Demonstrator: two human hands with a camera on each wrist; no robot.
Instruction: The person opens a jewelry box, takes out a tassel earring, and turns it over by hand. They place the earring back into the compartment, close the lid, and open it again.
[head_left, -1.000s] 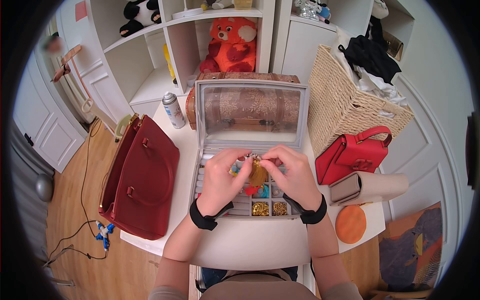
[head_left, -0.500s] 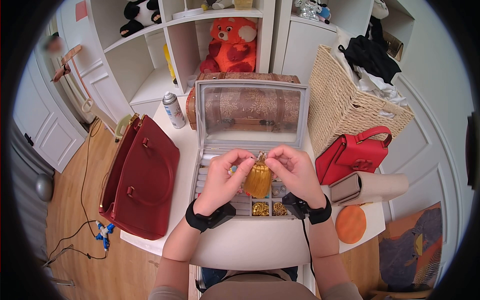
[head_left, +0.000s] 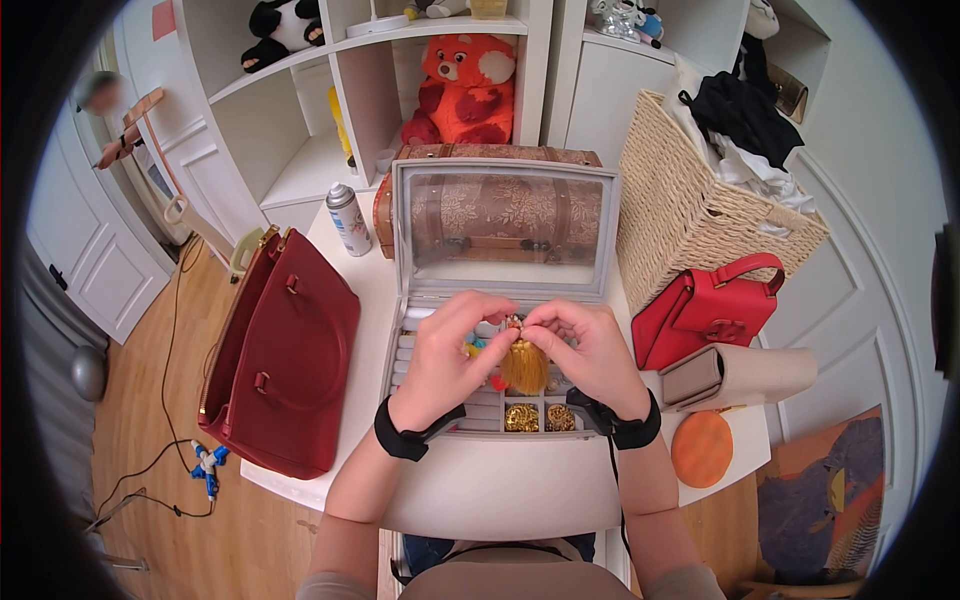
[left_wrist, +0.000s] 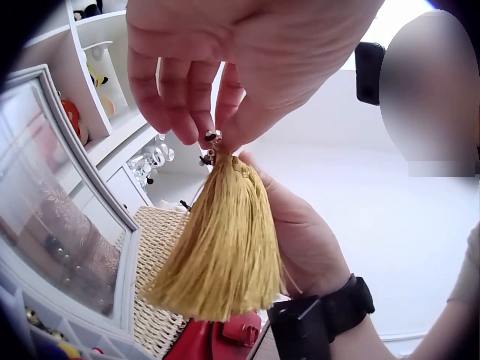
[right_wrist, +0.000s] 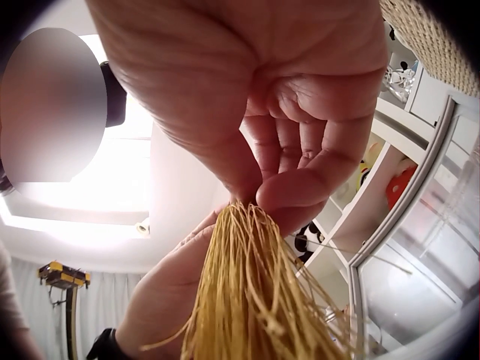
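Observation:
A gold tassel (head_left: 525,370) with a small beaded top hangs between my hands, over the grey jewellery box. My left hand (head_left: 452,345) pinches the beaded top between thumb and fingers. From the other side, my right hand (head_left: 590,350) pinches the tassel's head, its thumb and forefinger at the top of the strands in the right wrist view. The strands (left_wrist: 225,247) fall loose below the fingers. Underneath, the jewellery box (head_left: 470,434) stands with its clear lid (head_left: 612,240) raised. Gold chains (head_left: 521,417) fill a front compartment, and my hands hide much of the rest.
To the left stand a dark red handbag (head_left: 290,360) and a spray can (head_left: 348,220). A patterned chest (head_left: 500,155) sits behind the lid. On the right are a wicker basket (head_left: 700,190), a red bag (head_left: 700,310), a beige bag (head_left: 740,375) and an orange disc (head_left: 702,448).
The tassel has come out from behind my fingers, turned broadside, then narrowed again. Both hands keep close together at its top. A person at the far left has come further into view.

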